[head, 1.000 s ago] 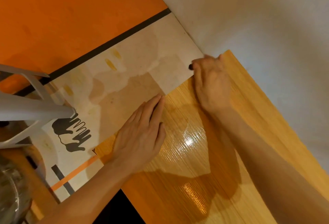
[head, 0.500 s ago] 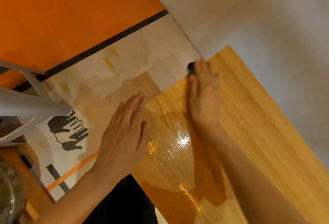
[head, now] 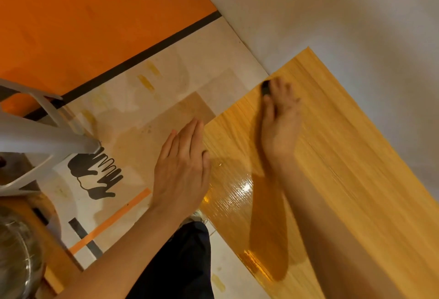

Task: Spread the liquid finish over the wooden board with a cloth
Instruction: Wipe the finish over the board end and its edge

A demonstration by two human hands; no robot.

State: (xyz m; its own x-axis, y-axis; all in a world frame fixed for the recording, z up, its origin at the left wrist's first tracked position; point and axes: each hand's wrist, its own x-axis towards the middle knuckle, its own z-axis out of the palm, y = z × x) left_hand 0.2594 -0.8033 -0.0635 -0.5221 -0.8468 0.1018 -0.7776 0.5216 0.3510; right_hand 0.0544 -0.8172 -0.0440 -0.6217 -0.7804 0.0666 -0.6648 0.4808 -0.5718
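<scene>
Fingers [head: 187, 137] of the left hand [head: 181, 170] are laid straight and close together, flat across the near-left edge of the wooden board [head: 344, 156], with nothing gripped. On the right hand [head: 281, 123], motion blur is seen, so whether its fingers are curled cannot be told; a small dark cloth [head: 265, 88] is seen at their tips, pressed against the board near its far-left edge. The board is laid at a slant, running from the upper middle of the view down to the lower right. A wet, glossy patch of liquid finish [head: 240, 191] is seen on the board between the two forearms, where a bright glare is caught; the right side of the board appears dull and dry. A printed paper sheet [head: 133, 113], stained in tan patches and marked with a black hand graphic [head: 95, 175], is spread beneath the board's left edge. An orange surface [head: 83, 20] is seen beyond the sheet, bordered by a black stripe. A white plastic frame [head: 35, 139] is seen at the left edge, and part of a metal bowl [head: 16, 258] is seen in the lower-left corner.
</scene>
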